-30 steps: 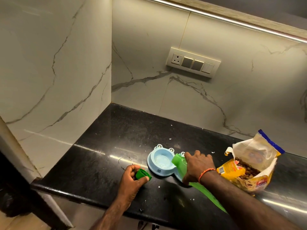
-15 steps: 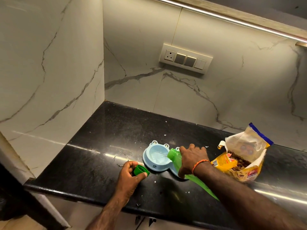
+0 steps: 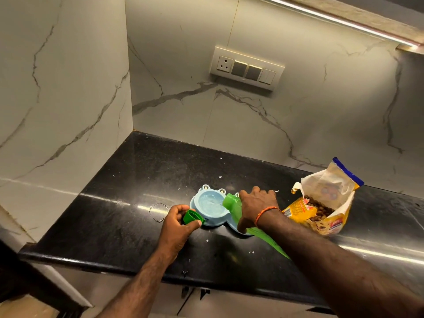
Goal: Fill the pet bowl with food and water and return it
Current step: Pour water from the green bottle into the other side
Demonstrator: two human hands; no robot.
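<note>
A light blue double pet bowl (image 3: 197, 201) with frog eyes sits on the black counter (image 3: 142, 171). Its left cup holds clear water. My right hand (image 3: 254, 207) grips a green bottle (image 3: 231, 206), tipped down with its mouth over the left cup. The bottle and my hand hide most of the right cup. My left hand (image 3: 176, 228) holds the green bottle cap (image 3: 192, 217) just left of the bowl. An open yellow bag of brown kibble (image 3: 325, 203) stands to the right.
Marble walls close the counter at the back and left. A switch panel (image 3: 246, 68) is on the back wall. A thin wire ring (image 3: 158, 211) lies left of the bowl. White crumbs dot the counter. The counter's front edge runs just under my forearms.
The view has shifted a little; the bottle stays tipped over the left cup and the water there looks slightly fuller. Both hands keep their hold.
</note>
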